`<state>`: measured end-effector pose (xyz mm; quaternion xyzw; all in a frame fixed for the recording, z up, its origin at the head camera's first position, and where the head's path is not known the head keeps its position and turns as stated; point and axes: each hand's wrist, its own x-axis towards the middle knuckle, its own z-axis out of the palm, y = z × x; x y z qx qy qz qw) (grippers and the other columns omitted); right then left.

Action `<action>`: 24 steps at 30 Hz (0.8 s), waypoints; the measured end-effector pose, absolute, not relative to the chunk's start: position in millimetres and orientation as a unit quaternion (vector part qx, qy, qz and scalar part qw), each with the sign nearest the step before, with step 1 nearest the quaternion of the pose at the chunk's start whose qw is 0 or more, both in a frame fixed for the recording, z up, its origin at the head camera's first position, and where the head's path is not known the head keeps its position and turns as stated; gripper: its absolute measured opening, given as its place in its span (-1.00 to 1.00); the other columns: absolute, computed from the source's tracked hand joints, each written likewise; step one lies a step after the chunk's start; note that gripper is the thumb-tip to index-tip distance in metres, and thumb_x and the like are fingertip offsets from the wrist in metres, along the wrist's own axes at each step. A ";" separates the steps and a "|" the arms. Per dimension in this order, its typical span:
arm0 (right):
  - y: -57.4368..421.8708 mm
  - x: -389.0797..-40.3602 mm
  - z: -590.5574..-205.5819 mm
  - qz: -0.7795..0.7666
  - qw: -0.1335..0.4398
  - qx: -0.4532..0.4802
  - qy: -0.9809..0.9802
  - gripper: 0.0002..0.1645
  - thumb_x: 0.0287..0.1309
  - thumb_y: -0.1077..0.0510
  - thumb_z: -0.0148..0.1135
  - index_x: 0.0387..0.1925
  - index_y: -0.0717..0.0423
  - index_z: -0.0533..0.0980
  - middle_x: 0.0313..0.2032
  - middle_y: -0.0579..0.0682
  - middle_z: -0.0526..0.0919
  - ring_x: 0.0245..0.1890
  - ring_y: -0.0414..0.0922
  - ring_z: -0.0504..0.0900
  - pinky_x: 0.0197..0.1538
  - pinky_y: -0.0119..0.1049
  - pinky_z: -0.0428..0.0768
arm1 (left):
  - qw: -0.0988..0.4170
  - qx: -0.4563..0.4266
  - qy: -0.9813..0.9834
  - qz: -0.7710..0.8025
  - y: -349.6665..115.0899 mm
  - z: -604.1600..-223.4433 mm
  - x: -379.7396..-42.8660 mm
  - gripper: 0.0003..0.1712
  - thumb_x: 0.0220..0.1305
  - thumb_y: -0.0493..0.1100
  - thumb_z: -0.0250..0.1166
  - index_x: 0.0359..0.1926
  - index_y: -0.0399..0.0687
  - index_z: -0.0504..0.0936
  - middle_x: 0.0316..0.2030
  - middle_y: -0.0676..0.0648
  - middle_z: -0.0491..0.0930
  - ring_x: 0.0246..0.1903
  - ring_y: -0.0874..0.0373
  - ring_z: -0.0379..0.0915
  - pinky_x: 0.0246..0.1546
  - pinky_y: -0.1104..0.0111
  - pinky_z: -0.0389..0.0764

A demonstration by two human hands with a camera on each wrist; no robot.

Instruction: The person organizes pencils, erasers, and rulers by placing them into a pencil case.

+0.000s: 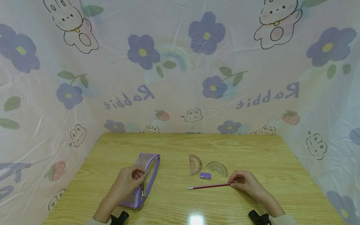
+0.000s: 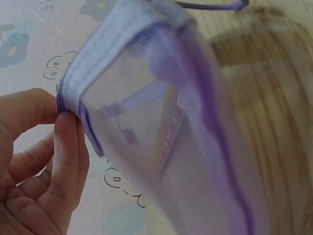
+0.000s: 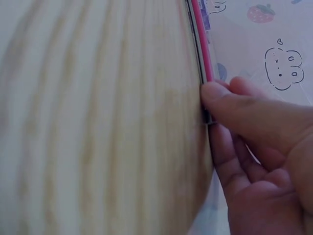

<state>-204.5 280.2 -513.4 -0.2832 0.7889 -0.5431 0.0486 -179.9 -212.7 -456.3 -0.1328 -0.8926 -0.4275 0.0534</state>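
My left hand (image 1: 130, 179) pinches the zipper edge of a sheer pencil case (image 1: 132, 200) with purple trim, at the left of the table. Its mouth gapes, and inside it pencils (image 1: 143, 189) show through the mesh; in the left wrist view a pink-marked pencil (image 2: 172, 132) lies in it. Thumb and fingertips of my right hand (image 1: 244, 181) pinch one end of a dark red pencil (image 1: 211, 186), whose eraser end points left toward the case. In the right wrist view the pencil (image 3: 201, 44) runs up from the fingertips.
Beyond the pencil lie a purple eraser (image 1: 205, 176), a reddish D-shaped protractor (image 1: 195, 164) and a clear protractor (image 1: 217, 168). The wood-grain table (image 1: 174, 143) is walled in by a printed curtain (image 1: 180, 78) at the back and both sides.
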 end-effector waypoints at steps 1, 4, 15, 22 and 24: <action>280.3 -204.3 -513.4 -0.542 0.048 -0.279 0.791 -0.83 0.11 0.52 0.31 -0.27 0.31 0.61 -0.32 0.12 0.68 -0.36 -0.14 0.64 -0.30 -0.34 0.66 | 0.054 -0.133 -0.893 -0.427 -212.7 -456.1 -179.9 -0.92 0.19 -0.41 0.40 -0.28 -0.30 0.67 -0.47 0.05 0.59 -0.49 0.28 0.55 -0.45 0.49 0.65; 280.4 -203.4 -513.7 -0.535 0.040 -0.269 0.800 -0.80 0.08 0.55 0.31 -0.28 0.29 0.62 -0.33 0.05 0.69 -0.37 -0.16 0.64 -0.32 -0.34 0.66 | 0.058 -0.138 -0.893 -0.425 -213.1 -455.9 -179.8 -0.92 0.19 -0.40 0.40 -0.29 -0.30 0.67 -0.47 0.04 0.59 -0.49 0.27 0.55 -0.45 0.49 0.65; 277.0 -201.0 -512.9 -0.509 0.011 -0.266 0.818 -0.86 0.08 0.43 0.39 -0.27 0.31 0.63 -0.33 0.08 0.70 -0.38 -0.20 0.62 -0.34 -0.37 0.64 | 0.062 -0.143 -0.895 -0.419 -213.3 -454.1 -177.4 -0.93 0.19 -0.40 0.41 -0.30 -0.27 0.66 -0.48 0.06 0.58 -0.50 0.26 0.54 -0.47 0.48 0.64; 274.9 -199.7 -511.0 -0.507 0.006 -0.257 0.823 -0.84 0.09 0.45 0.37 -0.24 0.34 0.62 -0.32 0.09 0.71 -0.35 -0.23 0.63 -0.32 -0.37 0.66 | 0.056 -0.137 -0.893 -0.424 -212.8 -452.0 -176.3 -0.93 0.19 -0.40 0.41 -0.30 -0.27 0.66 -0.47 0.04 0.58 -0.49 0.27 0.54 -0.45 0.49 0.64; 274.8 -199.4 -510.3 -0.507 0.004 -0.253 0.824 -0.83 0.09 0.46 0.37 -0.23 0.35 0.62 -0.32 0.08 0.71 -0.35 -0.23 0.63 -0.31 -0.37 0.67 | 0.058 -0.138 -0.894 -0.423 -212.6 -451.9 -175.9 -0.92 0.19 -0.40 0.41 -0.30 -0.28 0.66 -0.47 0.04 0.58 -0.49 0.27 0.54 -0.44 0.49 0.64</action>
